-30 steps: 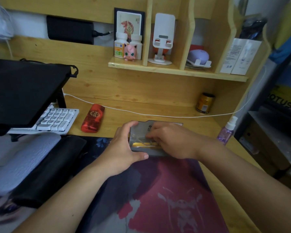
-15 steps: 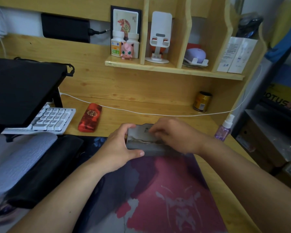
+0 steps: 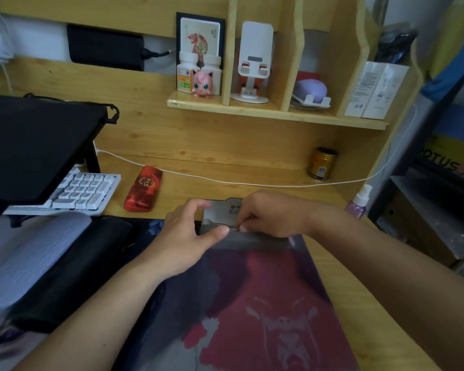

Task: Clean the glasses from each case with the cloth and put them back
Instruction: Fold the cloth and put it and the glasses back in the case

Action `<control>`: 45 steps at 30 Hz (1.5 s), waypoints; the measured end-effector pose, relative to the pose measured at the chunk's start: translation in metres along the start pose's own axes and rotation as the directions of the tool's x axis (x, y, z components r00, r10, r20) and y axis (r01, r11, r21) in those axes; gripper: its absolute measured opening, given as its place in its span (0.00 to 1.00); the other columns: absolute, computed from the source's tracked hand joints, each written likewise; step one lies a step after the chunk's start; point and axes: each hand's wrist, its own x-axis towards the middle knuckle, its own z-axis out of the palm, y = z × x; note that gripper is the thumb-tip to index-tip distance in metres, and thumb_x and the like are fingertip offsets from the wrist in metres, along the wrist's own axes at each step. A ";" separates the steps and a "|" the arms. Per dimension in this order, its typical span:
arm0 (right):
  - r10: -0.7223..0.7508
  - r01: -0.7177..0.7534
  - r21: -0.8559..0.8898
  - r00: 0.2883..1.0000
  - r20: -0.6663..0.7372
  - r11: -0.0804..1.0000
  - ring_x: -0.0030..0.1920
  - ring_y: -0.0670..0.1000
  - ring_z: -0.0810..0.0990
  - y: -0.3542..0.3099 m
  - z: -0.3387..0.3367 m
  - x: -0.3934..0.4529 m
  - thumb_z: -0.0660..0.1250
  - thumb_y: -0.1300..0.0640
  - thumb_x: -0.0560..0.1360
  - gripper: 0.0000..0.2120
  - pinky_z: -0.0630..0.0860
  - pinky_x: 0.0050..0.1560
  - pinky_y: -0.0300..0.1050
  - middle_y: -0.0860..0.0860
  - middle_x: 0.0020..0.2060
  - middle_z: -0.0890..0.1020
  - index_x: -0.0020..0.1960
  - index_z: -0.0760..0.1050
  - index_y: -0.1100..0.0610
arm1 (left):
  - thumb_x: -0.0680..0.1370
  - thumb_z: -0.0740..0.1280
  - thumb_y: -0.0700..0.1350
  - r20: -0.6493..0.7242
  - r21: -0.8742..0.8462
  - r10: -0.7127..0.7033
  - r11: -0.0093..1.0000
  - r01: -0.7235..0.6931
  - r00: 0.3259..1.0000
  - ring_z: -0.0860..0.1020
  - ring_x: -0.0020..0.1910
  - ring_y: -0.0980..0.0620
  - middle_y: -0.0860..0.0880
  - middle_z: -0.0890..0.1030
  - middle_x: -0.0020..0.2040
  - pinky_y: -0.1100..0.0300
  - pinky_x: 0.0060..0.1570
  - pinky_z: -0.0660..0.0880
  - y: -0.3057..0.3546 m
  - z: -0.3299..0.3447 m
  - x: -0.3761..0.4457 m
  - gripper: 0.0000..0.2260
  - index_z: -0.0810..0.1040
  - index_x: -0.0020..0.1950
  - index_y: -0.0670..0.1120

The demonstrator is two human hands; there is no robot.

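Grey case (image 3: 241, 236) at the mat's (image 3: 252, 303) 12 o'clock edge on the counter (image 3: 225, 180), left hand (image 3: 190, 231) gripping its left end, right hand (image 3: 273, 215) pinching the front lip, red case (image 3: 143, 192) at 10 o'clock

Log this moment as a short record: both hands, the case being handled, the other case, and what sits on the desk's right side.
left hand: grips the grey case's left end
right hand: fingers pinching at the case's front edge
grey glasses case: on the desk mat's far edge, lid partly raised; contents hidden
red glasses case: closed, beside the white keyboard
right side: spray bottle, gold can
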 end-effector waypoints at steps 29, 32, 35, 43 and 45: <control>0.397 0.070 0.965 0.902 -0.170 0.254 0.30 0.46 0.68 -0.008 0.021 -0.027 0.57 0.62 0.85 0.12 0.68 0.31 0.39 0.51 0.35 0.73 0.45 0.75 0.59 | 0.77 0.65 0.60 -0.144 0.296 -0.090 0.946 0.129 0.985 0.63 0.69 0.45 0.50 0.58 0.64 0.55 0.61 0.67 0.037 0.031 -0.018 0.28 0.64 0.75 0.54; 0.344 0.147 0.914 0.895 -0.285 0.377 0.31 0.46 0.68 -0.005 0.020 -0.029 0.58 0.62 0.84 0.11 0.68 0.33 0.39 0.47 0.34 0.74 0.45 0.75 0.57 | 0.78 0.68 0.50 -0.106 0.112 -0.084 0.989 0.095 0.991 0.68 0.65 0.50 0.49 0.65 0.66 0.62 0.57 0.68 0.042 0.036 -0.011 0.29 0.62 0.77 0.54; 0.159 0.241 0.708 0.879 -0.449 0.664 0.31 0.45 0.70 -0.005 0.009 -0.037 0.60 0.63 0.84 0.09 0.70 0.36 0.39 0.41 0.32 0.76 0.46 0.76 0.58 | 0.78 0.68 0.39 -0.008 -0.091 -0.045 0.995 0.044 0.999 0.75 0.53 0.66 0.60 0.77 0.62 0.76 0.43 0.68 0.030 0.021 -0.002 0.23 0.71 0.70 0.57; -0.389 0.395 -0.047 0.868 -0.307 0.918 0.48 0.47 0.80 -0.006 0.003 -0.037 0.64 0.60 0.82 0.06 0.77 0.46 0.49 0.46 0.47 0.79 0.51 0.80 0.56 | 0.81 0.66 0.35 0.109 -0.477 -0.126 0.864 0.163 0.986 0.83 0.58 0.49 0.47 0.87 0.53 0.58 0.59 0.78 0.011 -0.001 0.007 0.11 0.85 0.56 0.47; -0.411 0.395 -0.112 0.884 -0.222 0.912 0.48 0.46 0.79 -0.003 0.006 -0.031 0.64 0.64 0.81 0.07 0.77 0.45 0.50 0.42 0.48 0.77 0.51 0.79 0.54 | 0.83 0.63 0.36 0.085 -0.525 -0.186 0.826 0.203 0.979 0.83 0.58 0.45 0.45 0.87 0.53 0.51 0.63 0.78 0.011 0.003 0.007 0.12 0.85 0.55 0.46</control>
